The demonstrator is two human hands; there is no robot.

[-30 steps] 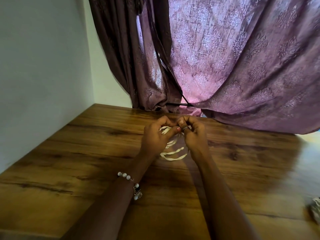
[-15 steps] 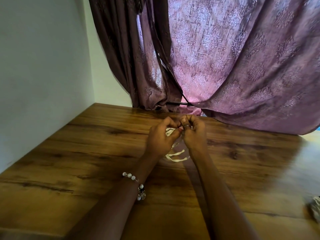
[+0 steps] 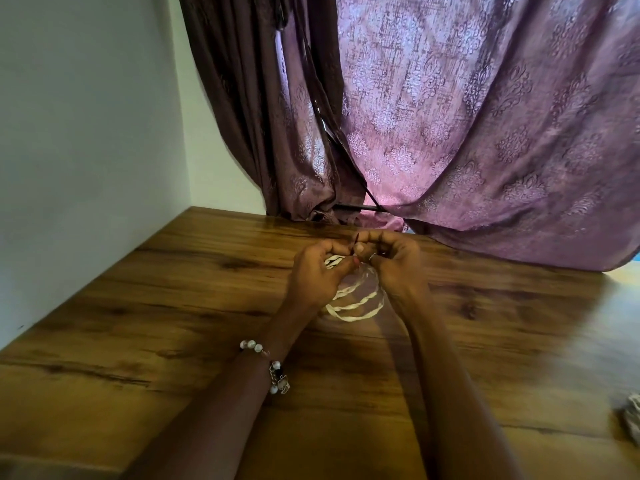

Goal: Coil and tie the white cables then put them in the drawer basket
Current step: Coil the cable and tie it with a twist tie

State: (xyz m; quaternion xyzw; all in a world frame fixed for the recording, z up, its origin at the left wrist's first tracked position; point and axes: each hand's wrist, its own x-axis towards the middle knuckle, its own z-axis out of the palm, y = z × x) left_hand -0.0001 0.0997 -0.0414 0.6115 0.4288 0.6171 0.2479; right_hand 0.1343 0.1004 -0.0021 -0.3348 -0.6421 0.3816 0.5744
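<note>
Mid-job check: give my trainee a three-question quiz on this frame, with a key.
1. True or false: the white cable coil lies alone on the wooden table, untouched.
2. What sticks up between the fingertips of the left hand and right hand? A) a dark thin tie B) a plug C) scissors
3. Which wrist wears the bead bracelet?

Key: 1 false, both hands hold it; 2 A, the dark thin tie; 3 the left.
</note>
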